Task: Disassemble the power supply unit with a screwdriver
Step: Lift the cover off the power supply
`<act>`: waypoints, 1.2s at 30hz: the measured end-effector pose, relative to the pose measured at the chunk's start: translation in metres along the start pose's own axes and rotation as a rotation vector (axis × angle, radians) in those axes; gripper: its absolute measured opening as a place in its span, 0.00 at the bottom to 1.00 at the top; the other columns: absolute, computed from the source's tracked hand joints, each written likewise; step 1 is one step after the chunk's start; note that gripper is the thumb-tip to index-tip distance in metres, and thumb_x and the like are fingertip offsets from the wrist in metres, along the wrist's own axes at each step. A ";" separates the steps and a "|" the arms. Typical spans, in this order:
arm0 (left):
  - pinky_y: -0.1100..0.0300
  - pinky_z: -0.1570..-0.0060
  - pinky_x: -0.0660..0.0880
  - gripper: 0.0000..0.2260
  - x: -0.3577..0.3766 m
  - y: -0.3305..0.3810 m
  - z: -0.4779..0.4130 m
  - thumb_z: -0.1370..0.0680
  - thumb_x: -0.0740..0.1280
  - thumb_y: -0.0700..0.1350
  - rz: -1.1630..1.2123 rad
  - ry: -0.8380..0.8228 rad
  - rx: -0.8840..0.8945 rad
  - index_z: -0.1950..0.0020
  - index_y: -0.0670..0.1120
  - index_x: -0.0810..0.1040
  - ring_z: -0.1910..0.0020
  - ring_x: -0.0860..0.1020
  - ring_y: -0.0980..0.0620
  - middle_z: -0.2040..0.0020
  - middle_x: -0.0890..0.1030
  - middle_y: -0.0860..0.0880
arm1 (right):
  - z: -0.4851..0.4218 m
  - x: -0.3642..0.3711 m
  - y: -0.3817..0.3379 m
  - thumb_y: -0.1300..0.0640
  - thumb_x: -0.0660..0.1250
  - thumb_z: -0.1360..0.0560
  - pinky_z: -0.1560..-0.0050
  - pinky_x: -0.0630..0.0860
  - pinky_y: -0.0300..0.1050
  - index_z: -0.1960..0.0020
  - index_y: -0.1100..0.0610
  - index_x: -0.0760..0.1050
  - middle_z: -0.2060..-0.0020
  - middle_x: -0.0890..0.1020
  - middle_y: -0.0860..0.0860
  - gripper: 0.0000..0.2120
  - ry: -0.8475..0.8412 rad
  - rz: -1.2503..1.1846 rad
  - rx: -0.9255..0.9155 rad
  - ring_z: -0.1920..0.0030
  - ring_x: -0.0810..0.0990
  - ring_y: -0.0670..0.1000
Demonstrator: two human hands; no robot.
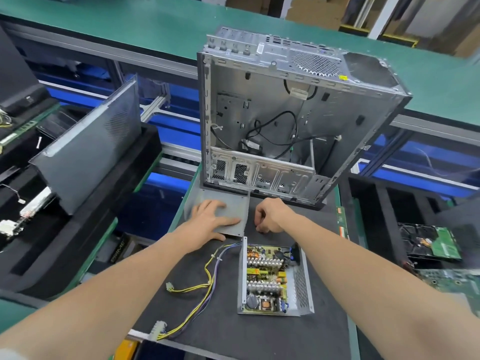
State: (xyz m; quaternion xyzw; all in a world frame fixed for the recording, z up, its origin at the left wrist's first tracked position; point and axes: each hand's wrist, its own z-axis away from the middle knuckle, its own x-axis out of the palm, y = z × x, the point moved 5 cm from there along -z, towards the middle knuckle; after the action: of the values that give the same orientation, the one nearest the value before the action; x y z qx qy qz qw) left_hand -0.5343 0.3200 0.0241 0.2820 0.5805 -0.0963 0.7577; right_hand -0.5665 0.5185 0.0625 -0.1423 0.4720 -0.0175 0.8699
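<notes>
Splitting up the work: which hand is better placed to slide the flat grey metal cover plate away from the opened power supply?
Left. The left hand lies flat on the flat grey metal cover plate, fingers spread. The right hand is curled over the black mat beside it.

A: Location?
B: Electronics teardown line, factory floor. Long green surface (130, 16) on aluminium framing (153, 105), black mat (259, 333) at the station.
A: Evidence?
B: Gutted computer case (259, 100), black trays (85, 229) of sorted parts, a side panel (85, 152) standing in one. Loose circuit boards (452, 281), a hard drive (420, 242), cardboard boxes (314, 11) behind.
</notes>
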 end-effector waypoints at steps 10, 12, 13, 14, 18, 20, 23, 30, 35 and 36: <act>0.50 0.32 0.72 0.08 -0.024 0.015 0.005 0.18 0.71 0.48 0.401 0.281 -0.201 0.40 0.50 0.85 0.40 0.78 0.52 0.41 0.80 0.51 | 0.009 0.006 -0.003 0.62 0.77 0.29 0.46 0.85 0.48 0.54 0.55 0.86 0.54 0.87 0.50 0.05 0.047 -0.037 0.066 0.52 0.86 0.52; 0.49 0.48 0.79 0.15 -0.035 0.019 0.010 0.16 0.66 0.53 0.448 0.385 -0.312 0.60 0.50 0.83 0.59 0.80 0.57 0.60 0.82 0.53 | 0.011 0.009 -0.003 0.62 0.77 0.29 0.46 0.84 0.47 0.52 0.56 0.87 0.53 0.87 0.50 0.06 0.064 -0.041 0.047 0.52 0.85 0.52; 0.49 0.53 0.81 0.18 -0.037 0.022 0.011 0.15 0.64 0.54 0.464 0.372 -0.347 0.62 0.50 0.80 0.63 0.81 0.56 0.64 0.82 0.52 | 0.012 0.011 -0.003 0.62 0.77 0.29 0.46 0.83 0.46 0.52 0.56 0.87 0.53 0.87 0.50 0.06 0.071 -0.059 0.041 0.52 0.85 0.51; 0.48 0.55 0.82 0.15 -0.038 0.027 0.013 0.15 0.63 0.51 0.515 0.356 -0.353 0.61 0.50 0.78 0.65 0.82 0.54 0.65 0.82 0.50 | 0.013 0.013 -0.001 0.63 0.77 0.28 0.46 0.83 0.44 0.51 0.56 0.87 0.53 0.86 0.50 0.07 0.076 -0.084 0.039 0.52 0.84 0.51; 0.54 0.60 0.78 0.19 -0.037 0.052 0.012 0.23 0.62 0.30 0.558 0.213 -0.216 0.47 0.54 0.74 0.58 0.81 0.50 0.55 0.80 0.51 | 0.023 0.013 0.006 0.62 0.79 0.29 0.50 0.79 0.41 0.50 0.55 0.87 0.56 0.85 0.48 0.08 0.100 -0.172 0.032 0.53 0.83 0.50; 0.55 0.59 0.75 0.13 -0.038 0.059 0.011 0.22 0.65 0.35 0.545 0.167 -0.240 0.51 0.54 0.76 0.56 0.80 0.51 0.54 0.81 0.52 | 0.031 0.010 0.007 0.61 0.80 0.29 0.52 0.77 0.40 0.50 0.54 0.87 0.56 0.85 0.47 0.08 0.129 -0.187 0.006 0.54 0.83 0.49; 0.55 0.56 0.74 0.03 -0.032 0.063 0.011 0.20 0.69 0.49 0.533 0.044 -0.334 0.51 0.51 0.77 0.54 0.80 0.51 0.54 0.83 0.50 | 0.045 0.003 0.005 0.60 0.77 0.26 0.51 0.77 0.41 0.50 0.52 0.86 0.55 0.84 0.47 0.06 0.168 -0.138 -0.039 0.52 0.82 0.49; 0.50 0.48 0.77 0.15 -0.019 0.065 0.029 0.20 0.71 0.57 0.660 -0.104 -0.463 0.43 0.48 0.77 0.50 0.81 0.49 0.48 0.83 0.46 | 0.089 -0.010 0.023 0.57 0.68 0.22 0.50 0.82 0.50 0.46 0.53 0.82 0.47 0.83 0.53 0.07 0.181 0.086 0.013 0.49 0.83 0.57; 0.62 0.72 0.75 0.10 -0.009 0.076 0.032 0.17 0.69 0.48 0.834 -0.007 -0.503 0.44 0.42 0.77 0.70 0.79 0.54 0.59 0.81 0.44 | 0.117 -0.002 0.049 0.61 0.66 0.22 0.51 0.83 0.51 0.51 0.57 0.84 0.48 0.84 0.56 0.07 0.197 0.090 0.045 0.52 0.84 0.59; 0.62 0.70 0.75 0.09 -0.007 0.078 0.032 0.17 0.69 0.48 0.843 0.004 -0.502 0.45 0.42 0.78 0.69 0.78 0.53 0.59 0.81 0.44 | 0.121 0.000 0.054 0.60 0.66 0.22 0.51 0.83 0.50 0.51 0.57 0.84 0.50 0.85 0.56 0.07 0.209 0.058 0.046 0.52 0.84 0.58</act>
State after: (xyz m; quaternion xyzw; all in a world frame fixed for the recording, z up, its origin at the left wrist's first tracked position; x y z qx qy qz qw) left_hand -0.4731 0.3662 0.0604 0.3016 0.4227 0.3623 0.7741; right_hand -0.4722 0.5983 0.1101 -0.1059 0.5634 -0.0181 0.8192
